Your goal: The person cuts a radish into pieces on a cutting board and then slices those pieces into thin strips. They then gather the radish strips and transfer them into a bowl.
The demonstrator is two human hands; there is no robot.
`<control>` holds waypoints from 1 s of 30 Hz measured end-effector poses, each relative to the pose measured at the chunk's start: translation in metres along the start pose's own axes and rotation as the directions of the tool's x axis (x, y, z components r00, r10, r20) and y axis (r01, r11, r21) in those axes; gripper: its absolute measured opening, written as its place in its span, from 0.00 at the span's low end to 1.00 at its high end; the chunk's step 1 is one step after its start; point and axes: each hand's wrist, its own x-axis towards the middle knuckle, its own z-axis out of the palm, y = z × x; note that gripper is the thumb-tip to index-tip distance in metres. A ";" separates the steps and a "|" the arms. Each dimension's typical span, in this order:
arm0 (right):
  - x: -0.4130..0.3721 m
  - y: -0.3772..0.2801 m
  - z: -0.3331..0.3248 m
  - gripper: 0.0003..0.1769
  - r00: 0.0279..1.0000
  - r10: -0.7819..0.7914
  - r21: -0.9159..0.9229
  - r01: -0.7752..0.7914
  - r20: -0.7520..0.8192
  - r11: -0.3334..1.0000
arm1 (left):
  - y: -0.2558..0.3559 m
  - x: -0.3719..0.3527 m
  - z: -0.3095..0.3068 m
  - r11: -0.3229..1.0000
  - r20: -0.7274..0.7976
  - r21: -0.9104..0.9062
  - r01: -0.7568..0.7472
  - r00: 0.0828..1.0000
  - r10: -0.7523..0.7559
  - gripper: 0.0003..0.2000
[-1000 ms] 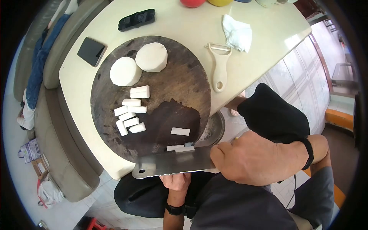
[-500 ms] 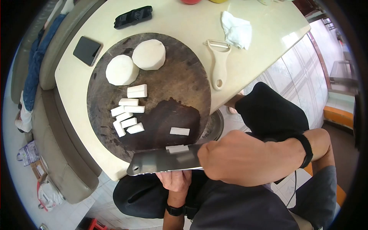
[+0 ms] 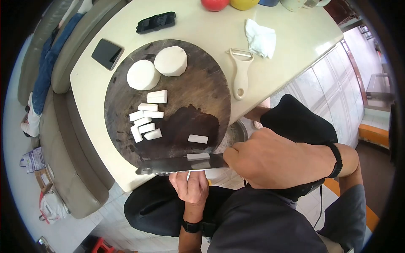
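Note:
In my right hand (image 3: 274, 162) is the handle of a broad cleaver (image 3: 181, 164), its blade pointing left over the near edge of a round wooden board (image 3: 190, 84). Just behind the blade my left hand (image 3: 190, 187) has bent fingers; the blade hides their tips and anything in them. A white strip (image 3: 198, 156) lies along the blade's upper edge, and another flat white piece (image 3: 198, 138) rests on the wet part of the board. Several white sticks (image 3: 147, 114) lie at its left, below two thick white round slices (image 3: 171, 61).
A peeler (image 3: 241, 76) and a crumpled white tissue (image 3: 260, 39) lie right of the board. A phone (image 3: 107, 54) and a black object (image 3: 156, 22) lie beyond it. Red and yellow items stand at the far edge. Another person's legs (image 3: 52, 67) rest on the sofa (image 3: 67, 156).
The cleaver has risen slightly toward the board and its blade is tilted more edge-on. My right hand has moved up a little with it. The camera view has shifted, showing more of the far edge.

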 end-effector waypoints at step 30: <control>0.024 0.001 0.013 0.09 0.998 -0.068 0.011 0.068 -0.004 0.998 | 0.000 0.003 0.001 1.000 -0.008 -0.021 -0.008 1.000 0.008 0.08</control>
